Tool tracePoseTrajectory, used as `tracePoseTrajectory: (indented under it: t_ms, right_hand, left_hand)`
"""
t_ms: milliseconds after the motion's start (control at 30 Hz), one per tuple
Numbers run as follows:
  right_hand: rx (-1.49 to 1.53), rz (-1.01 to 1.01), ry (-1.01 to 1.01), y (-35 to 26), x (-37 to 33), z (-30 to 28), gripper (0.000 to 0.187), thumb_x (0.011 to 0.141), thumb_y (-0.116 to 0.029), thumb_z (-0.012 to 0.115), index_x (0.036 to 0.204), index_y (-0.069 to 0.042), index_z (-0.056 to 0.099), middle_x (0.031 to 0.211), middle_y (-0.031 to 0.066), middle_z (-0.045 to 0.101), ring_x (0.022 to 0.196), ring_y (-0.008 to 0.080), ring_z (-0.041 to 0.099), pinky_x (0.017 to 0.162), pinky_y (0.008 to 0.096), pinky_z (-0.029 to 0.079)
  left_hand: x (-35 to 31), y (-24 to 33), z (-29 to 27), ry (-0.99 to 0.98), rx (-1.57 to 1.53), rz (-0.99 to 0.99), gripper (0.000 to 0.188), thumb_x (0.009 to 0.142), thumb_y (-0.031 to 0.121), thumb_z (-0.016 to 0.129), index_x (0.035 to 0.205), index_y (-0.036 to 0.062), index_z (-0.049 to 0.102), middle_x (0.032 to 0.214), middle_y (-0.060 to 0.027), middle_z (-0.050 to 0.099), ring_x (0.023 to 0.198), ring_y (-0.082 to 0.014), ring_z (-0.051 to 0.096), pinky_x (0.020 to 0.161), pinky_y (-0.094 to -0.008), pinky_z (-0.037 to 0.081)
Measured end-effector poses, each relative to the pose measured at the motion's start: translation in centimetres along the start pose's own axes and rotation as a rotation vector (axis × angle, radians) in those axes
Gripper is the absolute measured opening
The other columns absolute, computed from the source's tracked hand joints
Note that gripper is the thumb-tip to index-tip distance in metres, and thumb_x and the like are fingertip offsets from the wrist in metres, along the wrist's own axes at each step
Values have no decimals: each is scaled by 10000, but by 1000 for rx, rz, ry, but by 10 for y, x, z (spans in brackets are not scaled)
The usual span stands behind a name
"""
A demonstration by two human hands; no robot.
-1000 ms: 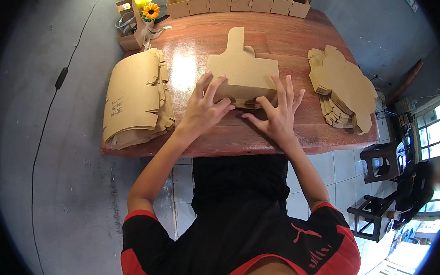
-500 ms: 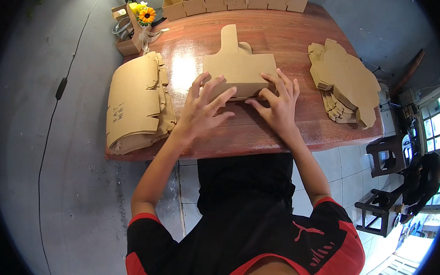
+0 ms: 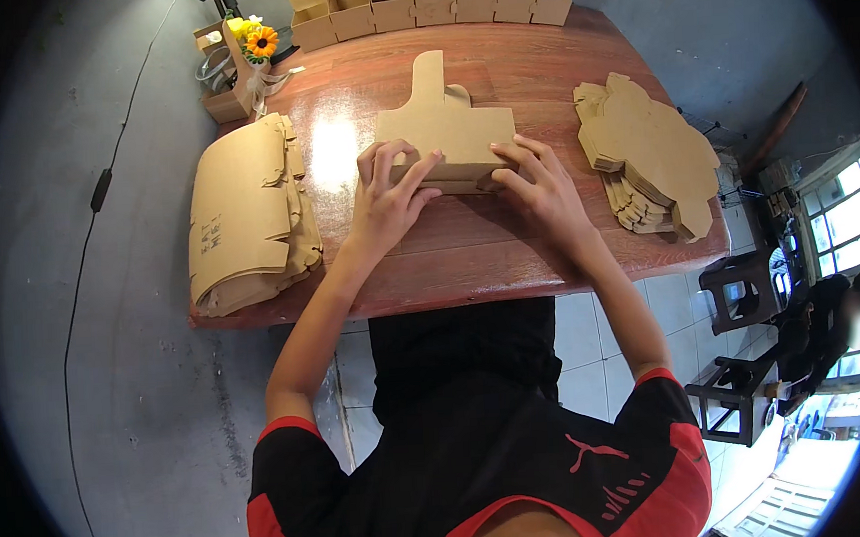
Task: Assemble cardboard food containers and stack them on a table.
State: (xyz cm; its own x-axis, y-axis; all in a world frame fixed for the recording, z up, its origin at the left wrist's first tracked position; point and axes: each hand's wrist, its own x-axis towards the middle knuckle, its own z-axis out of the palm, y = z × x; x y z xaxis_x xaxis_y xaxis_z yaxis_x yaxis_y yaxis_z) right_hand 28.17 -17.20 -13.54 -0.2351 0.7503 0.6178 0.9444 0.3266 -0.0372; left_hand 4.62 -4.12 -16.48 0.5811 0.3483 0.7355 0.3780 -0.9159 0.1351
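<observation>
A partly folded brown cardboard box (image 3: 452, 131) lies in the middle of the reddish wooden table, a long rounded flap pointing away from me. My left hand (image 3: 387, 188) holds its near left corner, fingers bent over the top edge and thumb at the front wall. At the near right corner, my right hand (image 3: 543, 193) grips with curled fingers; its thumb is partly hidden. The box's front side shows a folded strip between the two hands.
Left of the box lies a bent stack of cardboard blanks (image 3: 238, 215); another flat stack (image 3: 647, 150) lies at right. Several finished open boxes (image 3: 436, 6) line the far edge. A small cardboard holder (image 3: 227, 99) stands by orange and yellow flowers (image 3: 261, 42). Someone sits near the stools (image 3: 738, 398).
The whole view has shifted slightly. My left fingers, spread before the box's front, have come in onto its left corner. My right fingers have curled closer around the right corner.
</observation>
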Motion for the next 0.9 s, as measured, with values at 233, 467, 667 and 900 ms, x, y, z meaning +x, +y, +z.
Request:
tracePoseTrajectory:
  t_ms: [233,467,667,900]
  right_hand:
    - [-83,-165,-33,12,6,-7,306,781,-203,759,1042,-99,638,1386,106,577,1299,371,534,1031,476,480]
    - [-117,-357,-16,37,0,-1,181,821,-173,729,938,-74,631,1473,148,547,1348,408,526,1014,495,464]
    - [-5,-272,5,28,-2,3,226,823,-219,780,907,-62,640,1455,149,565,1348,409,524,1020,519,442]
    - [428,251,64,15,9,6,436,756,-223,871,1117,-87,668,1511,194,483,1384,458,442,1094,481,410]
  left_hand:
    - [3,-7,0,-35,-13,-5,603,744,228,880,1307,218,664,1285,-61,464,1221,-335,408,1026,-461,467]
    - [7,-11,0,-23,-75,-21,583,736,199,882,1282,211,679,1303,-69,488,1254,-340,406,1049,-458,451]
    - [10,-16,4,-19,-107,-64,552,736,167,879,1254,210,691,1321,-73,501,1275,-342,408,1065,-465,436]
    - [3,-15,21,136,-141,-43,314,735,113,861,1018,152,732,1140,-48,577,1154,-310,485,997,-437,446]
